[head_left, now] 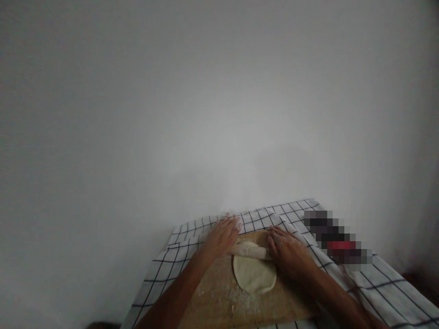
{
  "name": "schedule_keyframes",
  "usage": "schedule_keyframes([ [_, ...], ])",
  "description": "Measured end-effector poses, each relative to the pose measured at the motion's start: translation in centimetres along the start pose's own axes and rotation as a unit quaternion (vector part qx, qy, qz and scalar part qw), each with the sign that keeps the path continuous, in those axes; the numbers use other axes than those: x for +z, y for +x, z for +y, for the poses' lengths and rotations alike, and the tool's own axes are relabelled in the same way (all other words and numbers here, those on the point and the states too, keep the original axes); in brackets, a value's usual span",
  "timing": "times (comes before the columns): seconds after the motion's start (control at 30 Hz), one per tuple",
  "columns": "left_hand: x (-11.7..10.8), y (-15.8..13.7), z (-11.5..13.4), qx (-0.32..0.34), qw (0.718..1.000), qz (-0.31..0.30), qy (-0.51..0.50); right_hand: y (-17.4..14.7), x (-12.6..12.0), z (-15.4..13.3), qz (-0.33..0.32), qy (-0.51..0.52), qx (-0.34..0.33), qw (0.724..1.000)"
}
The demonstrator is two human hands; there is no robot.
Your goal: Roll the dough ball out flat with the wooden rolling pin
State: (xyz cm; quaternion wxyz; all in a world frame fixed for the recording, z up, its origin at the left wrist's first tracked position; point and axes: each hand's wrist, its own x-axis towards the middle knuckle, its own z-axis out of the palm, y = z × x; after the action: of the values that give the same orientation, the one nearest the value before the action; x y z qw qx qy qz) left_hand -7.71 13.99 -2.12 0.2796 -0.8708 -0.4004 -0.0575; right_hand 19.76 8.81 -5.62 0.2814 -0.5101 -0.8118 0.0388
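The dough [255, 276] lay on the board [209, 304], a flat, roughly round sheet with its wide part toward the person. Across it, near its 12 o'clock edge, ran the pin [252, 251], pale and set almost crosswise; a little dough showed beyond it. The left hand [224, 235] was at the dough's 11 o'clock, open, fingers stretched forward over the pin's left end. The right hand [288, 250] was at 1 o'clock, also open, fingers pointing toward 11 o'clock, at the pin's right end. The palms' undersides were hidden. White flour [245, 299] dusted the board around the dough's 6 o'clock side, and both hands bore traces. A checked cloth [260, 220] spread under the board; on it, at 2 o'clock, sat a pixelated dark-and-red object [338, 242], unreadable.
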Motion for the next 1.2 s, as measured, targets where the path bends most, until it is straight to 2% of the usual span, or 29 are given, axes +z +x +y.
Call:
schedule_keyframes([
  [0.07,0.6,-0.8,0.2,0.004,1.000,-0.008,-0.012,0.0,-0.4,-0.3,0.001,-0.010,0.000,1.000],
  [0.17,0.3,-2.6,1.3,-0.036,0.999,-0.004,-0.019,0.1,-1.3,-0.7,-0.007,-0.016,-0.020,1.000],
  [0.27,-1.7,-4.7,3.1,-0.095,0.995,0.018,-0.028,0.3,-1.9,-0.8,-0.020,-0.009,-0.055,0.998],
  [0.4,-5.1,-7.7,7.0,-0.115,0.993,0.027,-0.021,0.3,-2.2,-0.7,-0.033,0.007,-0.070,0.997],
  [0.47,-6.3,-9.4,9.4,-0.107,0.994,0.034,0.004,0.2,-2.3,-0.7,-0.044,0.015,-0.067,0.997],
  [0.53,-7.0,-10.9,11.5,-0.086,0.993,0.069,0.038,0.1,-2.5,-0.8,-0.048,0.022,-0.057,0.997],
  [0.63,-7.3,-12.1,12.9,-0.066,0.992,0.088,0.063,0.0,-2.8,-1.0,-0.047,0.026,-0.050,0.997],
  [0.7,-7.3,-11.8,12.4,-0.086,0.991,0.078,0.060,-0.1,-3.0,-1.1,-0.049,0.025,-0.053,0.997],
  [0.77,-7.0,-10.6,10.9,-0.100,0.992,0.054,0.044,-0.2,-3.1,-1.1,-0.051,0.024,-0.057,0.997],
  [0.9,-5.1,-5.9,6.2,-0.107,0.994,0.029,0.012,-0.3,-2.8,-1.1,-0.050,0.028,-0.058,0.997],
  [0.97,-3.8,-3.1,4.0,-0.093,0.995,0.043,0.001,-0.2,-2.3,-0.9,-0.044,0.025,-0.040,0.998],
  [1.07,-1.9,0.3,1.7,-0.040,0.999,0.018,-0.006,0.0,-1.3,-0.1,-0.032,0.011,-0.005,0.999],
  [1.2,-0.1,1.4,0.7,0.007,1.000,-0.014,-0.011,0.3,-0.8,0.8,-0.036,0.009,-0.020,0.999],
])
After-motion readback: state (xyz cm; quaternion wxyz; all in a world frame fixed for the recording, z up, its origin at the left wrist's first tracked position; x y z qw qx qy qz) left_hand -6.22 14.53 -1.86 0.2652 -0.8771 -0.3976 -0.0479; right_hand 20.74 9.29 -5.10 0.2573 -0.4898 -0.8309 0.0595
